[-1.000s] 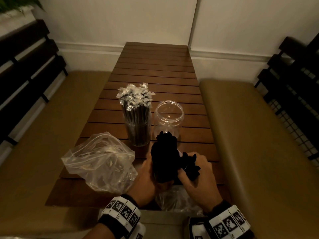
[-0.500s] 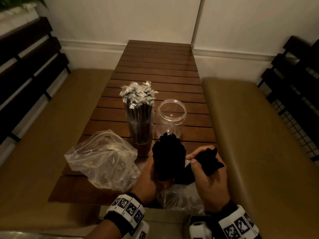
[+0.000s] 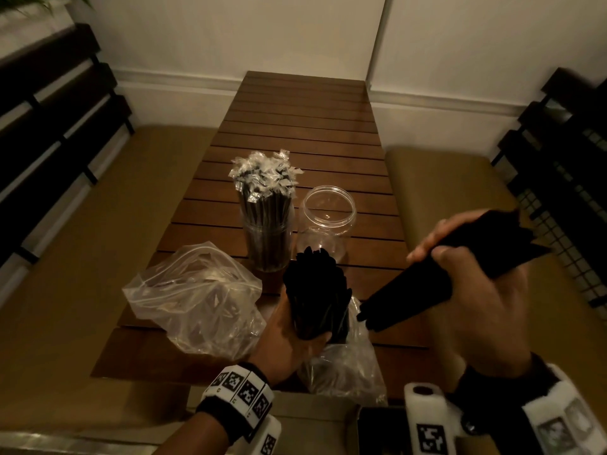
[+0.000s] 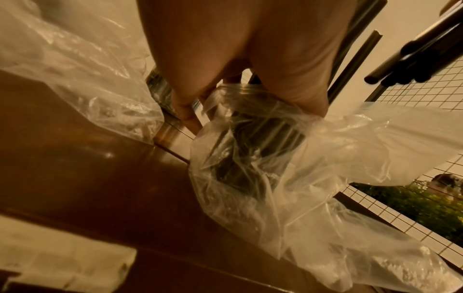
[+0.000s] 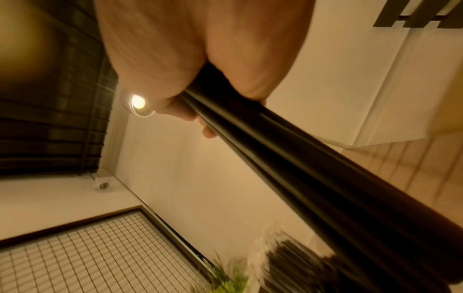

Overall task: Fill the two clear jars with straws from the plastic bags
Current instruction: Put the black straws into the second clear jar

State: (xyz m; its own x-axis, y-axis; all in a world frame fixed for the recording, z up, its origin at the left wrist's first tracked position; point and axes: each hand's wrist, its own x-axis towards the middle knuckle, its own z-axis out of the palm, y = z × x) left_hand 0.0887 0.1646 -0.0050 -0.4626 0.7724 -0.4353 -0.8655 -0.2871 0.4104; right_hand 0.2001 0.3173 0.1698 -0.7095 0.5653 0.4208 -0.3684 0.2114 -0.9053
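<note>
Two clear jars stand mid-table: the left jar (image 3: 270, 245) is packed with wrapped black straws, the right jar (image 3: 326, 221) is empty. My left hand (image 3: 289, 336) grips an upright bundle of black straws (image 3: 316, 290) whose lower ends sit in a plastic bag (image 3: 345, 366) at the table's near edge; the left wrist view shows that bag (image 4: 263, 158) around the straws under my fingers (image 4: 186, 111). My right hand (image 3: 466, 280) holds a second black straw bundle (image 3: 423, 284) tilted in the air to the right of the table. In the right wrist view those straws (image 5: 288, 158) run from my palm.
A crumpled empty plastic bag (image 3: 197, 290) lies on the slatted wooden table (image 3: 305, 126) at the near left. Padded benches (image 3: 460, 198) flank the table on both sides. A white wall closes the far end; dark slatted backrests stand at left and right.
My right hand has pulled a bunch of straws out of the bundle and lifted it up and to the right. The left hand stays on the upright bundle in the bag.
</note>
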